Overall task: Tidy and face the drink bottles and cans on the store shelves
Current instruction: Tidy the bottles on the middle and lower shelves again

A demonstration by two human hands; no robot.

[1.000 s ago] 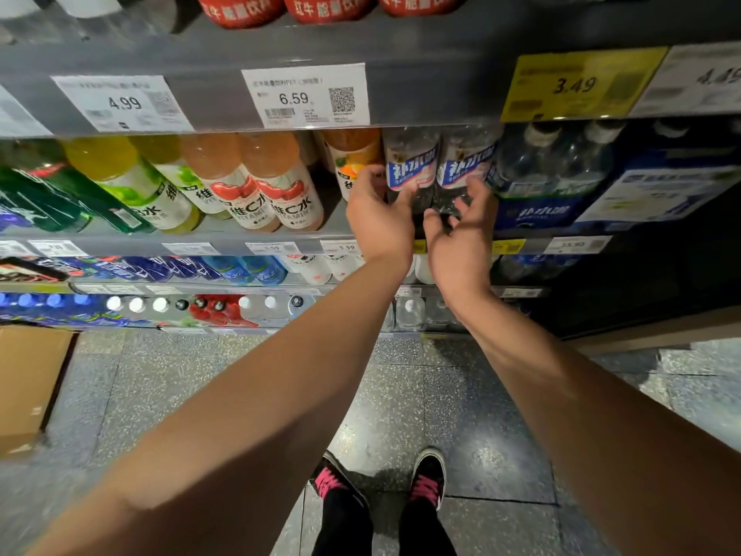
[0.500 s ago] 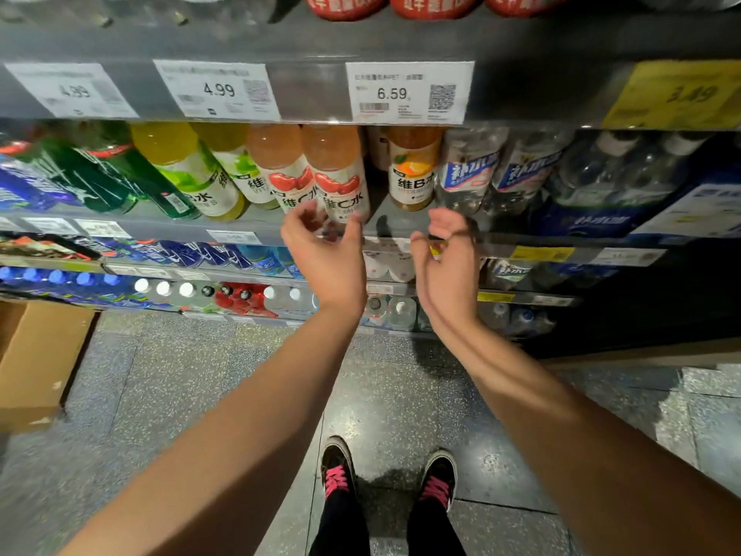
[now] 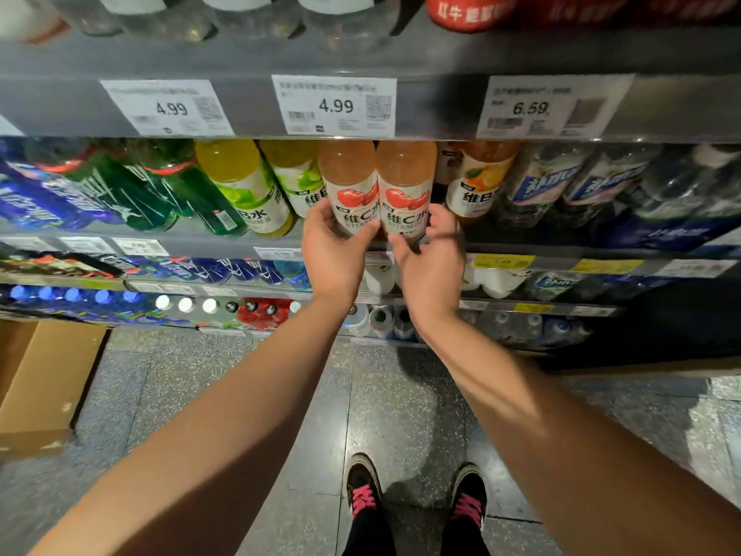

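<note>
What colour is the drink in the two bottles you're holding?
Pale peach-orange, in both bottles, seen in the head view.

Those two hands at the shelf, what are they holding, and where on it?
Left hand grips the left pink bottle low on its label; right hand grips the right pink bottle likewise.

You're standing facing the shelf [image 3: 224, 244]. Two bottles are sitting side by side at its front edge: left bottle [image 3: 353, 186] in your left hand [image 3: 335, 254], right bottle [image 3: 405, 190] in your right hand [image 3: 431, 266]. A box [image 3: 44, 379] is lying on the floor [image 3: 393, 415], far left.
</note>
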